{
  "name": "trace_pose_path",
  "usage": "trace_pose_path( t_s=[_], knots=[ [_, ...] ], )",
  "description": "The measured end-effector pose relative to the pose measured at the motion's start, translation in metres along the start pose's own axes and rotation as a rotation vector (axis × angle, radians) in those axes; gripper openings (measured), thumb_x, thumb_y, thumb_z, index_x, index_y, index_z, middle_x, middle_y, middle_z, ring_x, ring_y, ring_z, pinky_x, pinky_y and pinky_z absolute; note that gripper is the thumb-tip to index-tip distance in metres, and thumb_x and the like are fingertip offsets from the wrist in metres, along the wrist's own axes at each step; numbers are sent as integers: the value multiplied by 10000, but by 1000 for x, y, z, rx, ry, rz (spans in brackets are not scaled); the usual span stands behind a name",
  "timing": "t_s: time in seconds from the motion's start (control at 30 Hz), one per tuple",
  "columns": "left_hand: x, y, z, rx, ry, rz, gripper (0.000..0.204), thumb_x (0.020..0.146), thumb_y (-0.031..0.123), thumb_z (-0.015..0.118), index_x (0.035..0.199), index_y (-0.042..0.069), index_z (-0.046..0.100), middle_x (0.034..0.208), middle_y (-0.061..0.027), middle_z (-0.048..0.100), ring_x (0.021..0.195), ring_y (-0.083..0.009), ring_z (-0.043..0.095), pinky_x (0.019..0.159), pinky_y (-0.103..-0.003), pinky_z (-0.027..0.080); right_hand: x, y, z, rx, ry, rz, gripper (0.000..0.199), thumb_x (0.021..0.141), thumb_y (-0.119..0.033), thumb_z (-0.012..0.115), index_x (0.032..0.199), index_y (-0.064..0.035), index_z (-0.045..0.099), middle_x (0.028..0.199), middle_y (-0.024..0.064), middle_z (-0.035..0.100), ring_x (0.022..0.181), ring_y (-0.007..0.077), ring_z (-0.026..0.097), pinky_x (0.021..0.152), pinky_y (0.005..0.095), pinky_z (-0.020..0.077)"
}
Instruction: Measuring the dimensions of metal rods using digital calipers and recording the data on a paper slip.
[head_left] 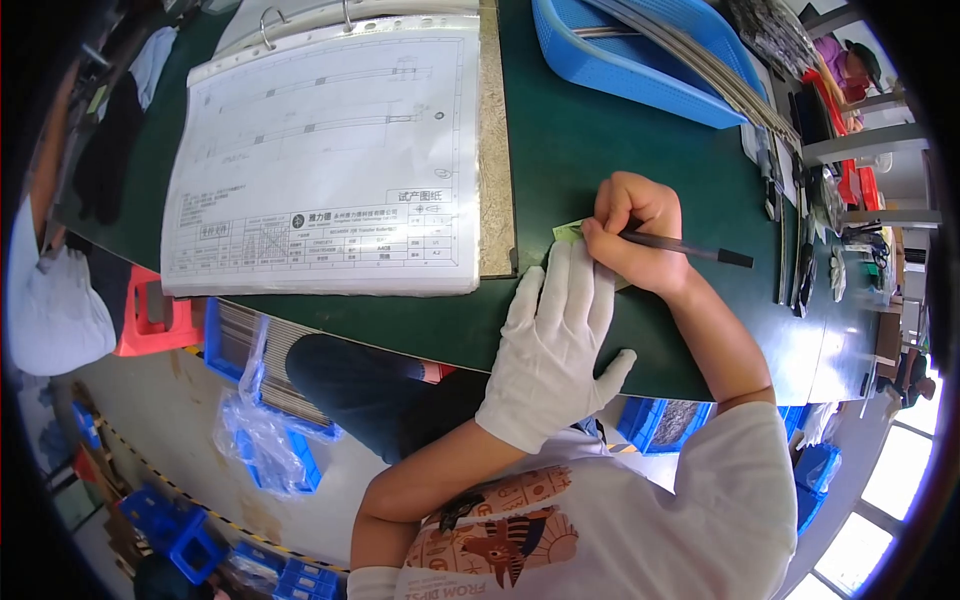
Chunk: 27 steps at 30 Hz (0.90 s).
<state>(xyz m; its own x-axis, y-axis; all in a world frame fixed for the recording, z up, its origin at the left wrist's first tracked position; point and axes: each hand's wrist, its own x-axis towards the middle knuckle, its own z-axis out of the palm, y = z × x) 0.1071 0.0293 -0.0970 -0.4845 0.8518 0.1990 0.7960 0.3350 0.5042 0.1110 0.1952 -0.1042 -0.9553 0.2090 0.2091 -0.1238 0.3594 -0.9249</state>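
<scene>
My right hand (645, 235) is bare and closed around a black pen (700, 248), its tip end hidden among the fingers. Under that hand lies a small yellow-green paper slip (566, 232), of which only parts show. My left hand (555, 345), in a white glove, rests flat on the dark green table (400, 335) with its fingers stretched out. Its fingertips reach the slip beside my right hand, and its thumb sticks out to the right. To the left of both hands lies an open ring binder with a drawing sheet (330, 160) in a clear sleeve.
A blue plastic basket (620, 80) holding long thin metal rods (690, 55) stands at the far side. Tools and pens (790, 220) lie along the right. Near the floor are blue crates (665, 425) and a red stool (155, 325). Another person (60, 310) sits at the left.
</scene>
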Motion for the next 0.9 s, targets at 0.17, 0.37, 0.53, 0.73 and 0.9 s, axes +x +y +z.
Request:
trace_pose_path(
  t_s=[0.17, 0.37, 0.53, 0.73, 0.9],
  knots=[
    [0, 0, 1, 4, 3, 5, 697, 719, 451, 545, 1194, -44, 421, 1227, -212, 389, 1177, -342, 331, 951, -429, 263, 0, 1, -1, 3, 8, 14, 288, 648, 113, 555, 577, -76, 350, 590, 13, 455, 506, 64, 370, 463, 206, 293],
    [0, 0, 1, -9, 15, 10, 705, 711, 451, 552, 1192, -48, 421, 1228, -221, 389, 1177, -350, 329, 946, -435, 268, 0, -1, -1, 29, -22, 17, 286, 645, 113, 550, 567, -77, 350, 586, 10, 452, 510, 64, 370, 464, 206, 294],
    [-1, 1, 1, 4, 16, 11, 708, 711, 453, 551, 1191, -50, 421, 1229, -223, 388, 1180, -355, 326, 947, -438, 266, -1, -3, -1, 48, -45, 82, 290, 641, 112, 555, 562, -78, 352, 585, 9, 452, 512, 67, 375, 461, 210, 300],
    [-1, 1, -1, -5, -48, 0, 715, 751, 426, 518, 1232, -77, 354, 1274, -226, 332, 1226, -330, 266, 989, -401, 220, -1, -3, -1, 14, -43, 72, 291, 638, 110, 560, 563, -76, 349, 582, 11, 449, 512, 69, 377, 459, 212, 302],
    [0, 0, 3, 10, 20, 16, 715, 715, 458, 547, 1203, -47, 412, 1242, -223, 374, 1182, -357, 327, 948, -444, 267, -1, -2, -2, 18, -42, 74, 295, 639, 110, 558, 562, -76, 342, 579, 11, 444, 509, 71, 372, 458, 214, 298]
  ],
)
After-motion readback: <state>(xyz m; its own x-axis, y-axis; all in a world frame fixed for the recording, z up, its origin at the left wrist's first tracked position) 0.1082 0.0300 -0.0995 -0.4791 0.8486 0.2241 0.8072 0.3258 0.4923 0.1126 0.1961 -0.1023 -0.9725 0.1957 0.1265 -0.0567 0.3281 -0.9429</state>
